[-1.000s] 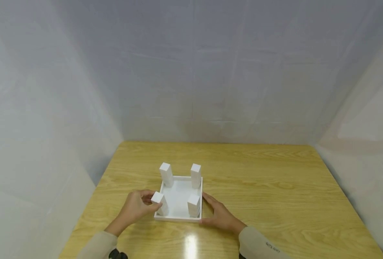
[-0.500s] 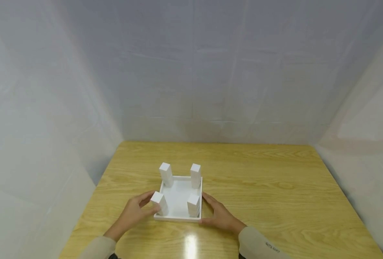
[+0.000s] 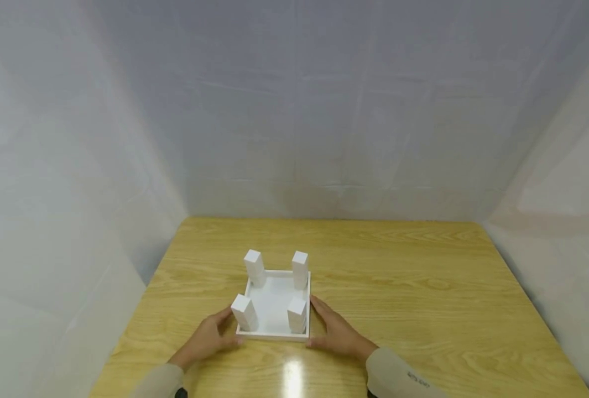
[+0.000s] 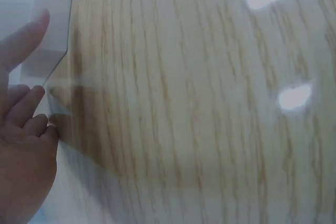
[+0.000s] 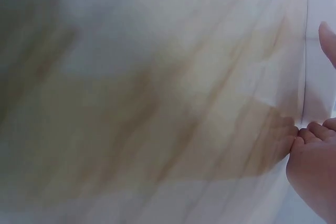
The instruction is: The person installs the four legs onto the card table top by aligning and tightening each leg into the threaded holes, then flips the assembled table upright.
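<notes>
A shallow square white tray lies on the table between my hands. White square pillars stand upright at its corners: near left, near right, far left and far right. Around the tray's near left corner is my left hand, thumb at the front edge and fingers along the left side. My right hand mirrors it, fingertips at the right wall and thumb at the near right corner. Both wrist views show the fingers low beside the white tray wall, nothing lifted.
The wood-grain table stretches away to the right and behind the tray. White sheeting hangs at the back and on both sides. A bright light reflection shows on the tabletop in front of the tray.
My left hand has let go of the near left pillar and slid down to the tray's near left corner. The right hand stays in place.
</notes>
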